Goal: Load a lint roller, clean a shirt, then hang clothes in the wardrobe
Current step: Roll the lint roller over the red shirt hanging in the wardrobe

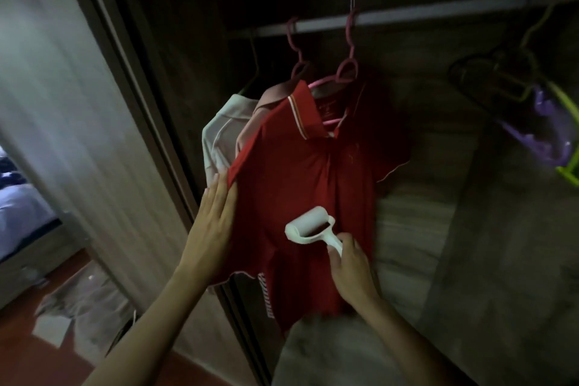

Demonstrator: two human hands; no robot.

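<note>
The right hand [351,269] grips the handle of a white plastic lint roller [310,229], whose drum lies against the front of a red collared polo shirt [300,172] just above that hand. The left hand [216,216], fingers straight, presses flat on the shirt's sleeve edge. Above both hands, the shirt hangs on a pink plastic hanger [344,72] from the grey wardrobe rail [438,14], with a pale shirt [219,135] behind it.

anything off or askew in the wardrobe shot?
The red shirt hangs skewed on its pink hanger, its left side pulled out by the left hand. The right hand holds the lint roller on it. No visible damage.
</note>
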